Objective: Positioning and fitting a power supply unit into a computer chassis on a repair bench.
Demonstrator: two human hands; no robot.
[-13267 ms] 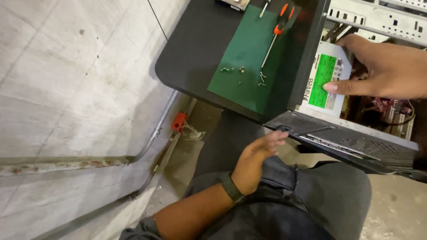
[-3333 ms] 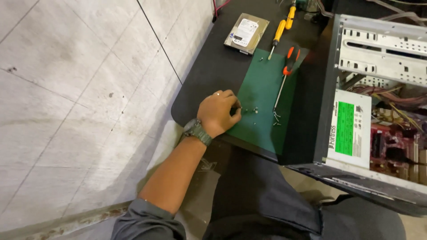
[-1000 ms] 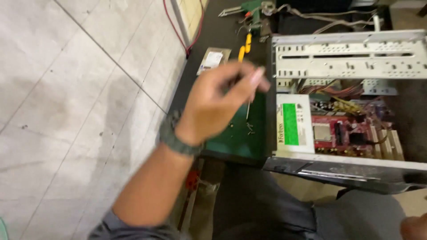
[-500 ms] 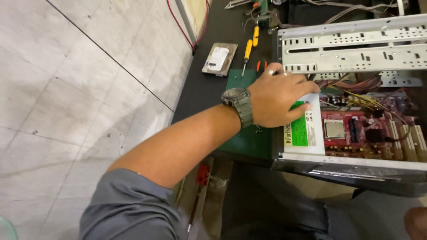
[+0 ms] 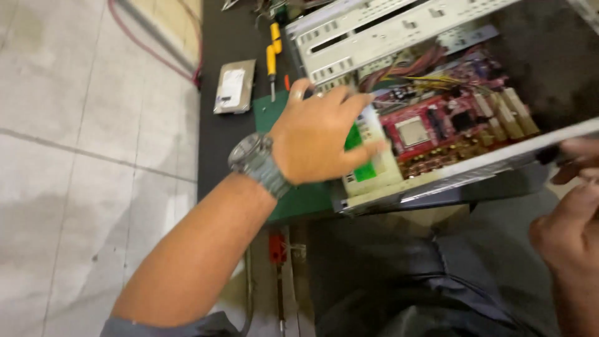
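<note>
The left hand [image 5: 324, 140] now lies spread over the power supply [image 5: 368, 159], the grey box with the green label in the near corner of the open computer case [image 5: 437, 75]. A moment ago that hand was up in the air with pinched fingers; three seconds back it was down on the green mat [image 5: 299, 200], where small screws lay. So it looks as if the hand has gone from the mat to the box. Its fingers drape over the box's top and side, touching it, but I cannot tell whether they grip it or hold anything small underneath. A grey watch [image 5: 256, 163] sits on the wrist.

The right hand [image 5: 571, 212] has come in at the near right edge of the case, fingers curled against the rim, seemingly steadying it.

Beyond the mat, on the dark table [image 5: 215, 143], lie a hard drive [image 5: 234, 86] and a yellow screwdriver [image 5: 272, 56]. The red circuit board [image 5: 437, 122] sits just right of the box.
</note>
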